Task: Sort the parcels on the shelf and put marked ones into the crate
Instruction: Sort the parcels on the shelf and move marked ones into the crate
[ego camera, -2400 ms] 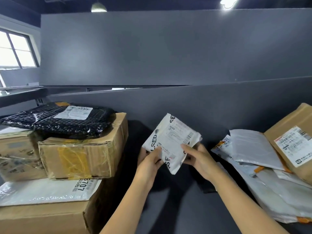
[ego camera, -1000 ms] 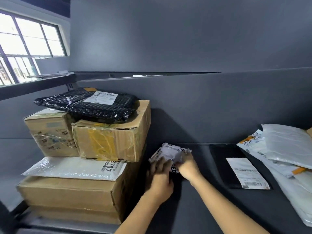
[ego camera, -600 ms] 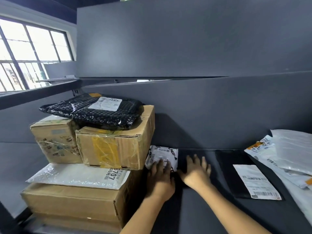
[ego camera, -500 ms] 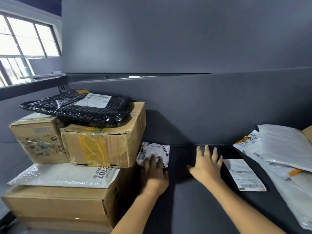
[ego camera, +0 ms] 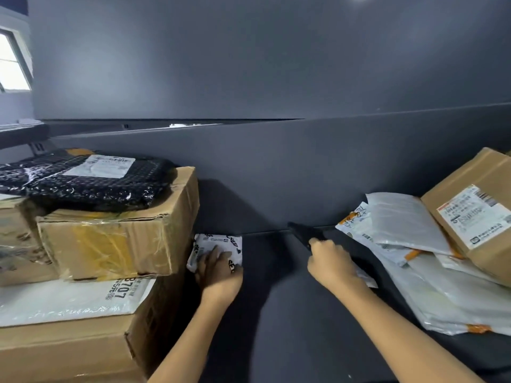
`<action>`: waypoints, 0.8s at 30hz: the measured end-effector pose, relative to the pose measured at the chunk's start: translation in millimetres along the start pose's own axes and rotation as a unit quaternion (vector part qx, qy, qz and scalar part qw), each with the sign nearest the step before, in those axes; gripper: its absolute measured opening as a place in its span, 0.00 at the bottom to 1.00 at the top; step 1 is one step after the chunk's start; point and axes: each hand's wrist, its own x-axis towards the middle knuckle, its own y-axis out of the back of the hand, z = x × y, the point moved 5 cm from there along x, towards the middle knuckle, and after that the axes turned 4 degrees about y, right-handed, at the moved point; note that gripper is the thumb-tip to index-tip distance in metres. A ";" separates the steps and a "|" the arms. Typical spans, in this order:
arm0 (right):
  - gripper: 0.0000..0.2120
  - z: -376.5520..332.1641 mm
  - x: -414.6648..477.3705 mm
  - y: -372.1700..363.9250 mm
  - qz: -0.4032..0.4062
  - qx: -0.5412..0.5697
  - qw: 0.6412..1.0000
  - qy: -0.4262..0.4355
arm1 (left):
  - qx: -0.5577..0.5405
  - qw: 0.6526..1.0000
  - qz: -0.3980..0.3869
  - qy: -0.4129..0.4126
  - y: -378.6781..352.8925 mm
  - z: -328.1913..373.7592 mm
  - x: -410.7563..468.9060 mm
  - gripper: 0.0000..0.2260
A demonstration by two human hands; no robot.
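Your left hand [ego camera: 219, 269] lay flat on the soft white plastic mailer [ego camera: 219, 241]; your right hand [ego camera: 331, 264] pinched the limp black plastic mailer [ego camera: 302, 232] by its edge.

Shelf [ego camera: 276, 322]: open dark lane down the middle, running to the back panel [ego camera: 276, 175].
Left bound: stacked cardboard boxes [ego camera: 110, 244]; small white parcel [ego camera: 221, 244] at their foot, under the left hand [ego camera: 218, 272].
Right bound: heap of white mailers [ego camera: 431, 294] beneath a tilted carton [ego camera: 470, 217].
In the lane: right hand [ego camera: 331, 264] gripping a black mailer [ego camera: 302, 233], corner raised, just beside the heap.
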 end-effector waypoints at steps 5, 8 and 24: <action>0.16 10.2 3.0 50.5 0.158 0.161 0.974 0.001 | -0.287 0.956 -0.046 0.030 -3.2 8.9 -9.6 0.11; 0.12 22.1 5.4 65.8 0.194 0.283 0.939 0.015 | -0.397 0.908 -0.108 0.079 0.3 19.9 -16.4 0.09; 0.18 30.3 -19.9 57.0 0.381 0.451 0.801 0.094 | -0.589 0.726 -0.346 -0.074 12.5 66.6 -60.7 0.09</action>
